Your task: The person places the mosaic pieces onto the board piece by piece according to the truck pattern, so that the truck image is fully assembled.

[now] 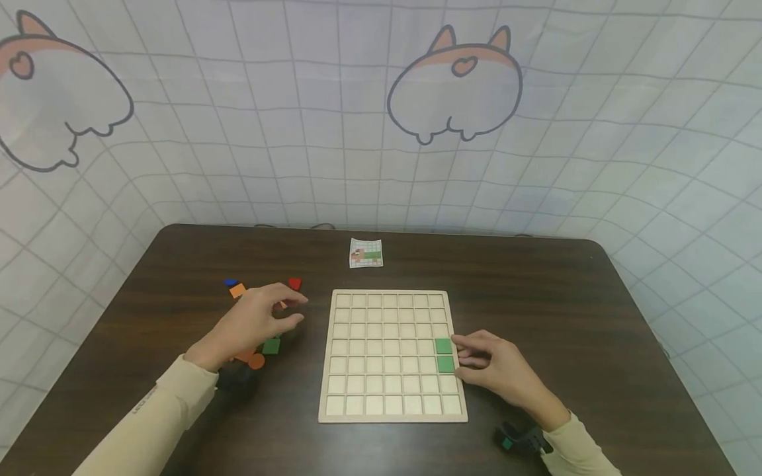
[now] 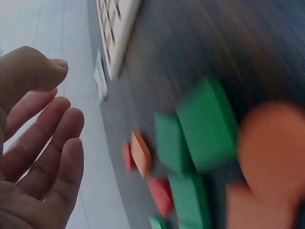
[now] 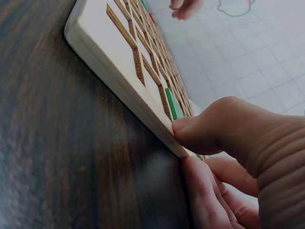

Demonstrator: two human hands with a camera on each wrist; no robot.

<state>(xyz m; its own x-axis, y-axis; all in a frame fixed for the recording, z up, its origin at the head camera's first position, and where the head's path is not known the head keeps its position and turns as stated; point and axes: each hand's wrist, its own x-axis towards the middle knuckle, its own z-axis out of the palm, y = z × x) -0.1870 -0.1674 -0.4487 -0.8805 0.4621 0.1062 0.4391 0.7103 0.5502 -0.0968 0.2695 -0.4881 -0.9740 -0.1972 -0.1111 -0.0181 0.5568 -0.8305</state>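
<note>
Head view: L grip [image 1: 257, 320] hovers over loose pcs, thumb & fingers apart. Green pc [image 1: 271, 346] & orange disc [image 1: 256, 361] sit on person's side of L grip; orange pc [image 1: 237, 291] & blue pc [image 1: 231, 282] lie past its back, toward far edge of bench [image 1: 536, 291]. Red pc [image 1: 295, 283] is just beyond L fingertips. Wooden grid board [image 1: 391, 347] lies flat btwn both grips, right of L grip, left of R grip [image 1: 499, 369]. R thumb & fingertips touch board's right edge, spaced along it; can't tell if clamped. Upper green tile [image 1: 443, 346] & lower green tile [image 1: 445, 363] sit in adjacent cells of the right-hand col., right by R fingertips. Printed card [image 1: 366, 253] is beyond board, ahead & right of L grip. Black device [image 1: 514, 437] near R wrist.

L wrist view: L grip clearly apart, fingers loosely bent, well off the pcs. Several green blocks [image 2: 208, 126] & the disc to its side, blurry. Board corner past thumb.

R wrist view: R thumb on board rim, fingertips at its side; one green tile just past thumb. L fingers show far off, beyond board.
</note>
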